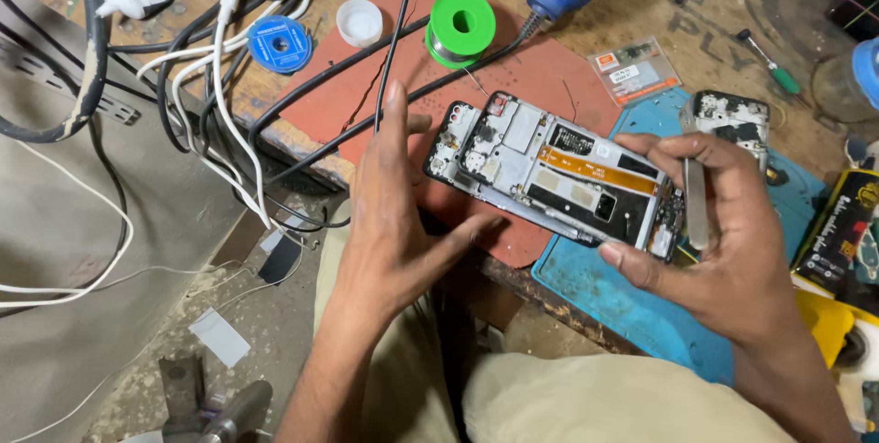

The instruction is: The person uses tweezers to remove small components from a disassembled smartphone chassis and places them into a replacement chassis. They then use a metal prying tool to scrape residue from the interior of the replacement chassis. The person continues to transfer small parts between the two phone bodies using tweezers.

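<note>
Left hand (pixel 389 223) spread open, thumb touching opened phone (pixel 558 178). Right hand (pixel 723 242) pinches metal tweezers (pixel 696 196), thumb on the phone's edge. Flat orange ribbon crosses its board.

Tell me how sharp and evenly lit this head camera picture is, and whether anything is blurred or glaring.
Head view: soft, even light, with no harsh shadows; the opened phone is sharp, held between the left hand and the right hand, which grips metal tweezers; mild sheen on the green solder spool; the frame edges look slightly softer and bowed by the wide lens.
</note>
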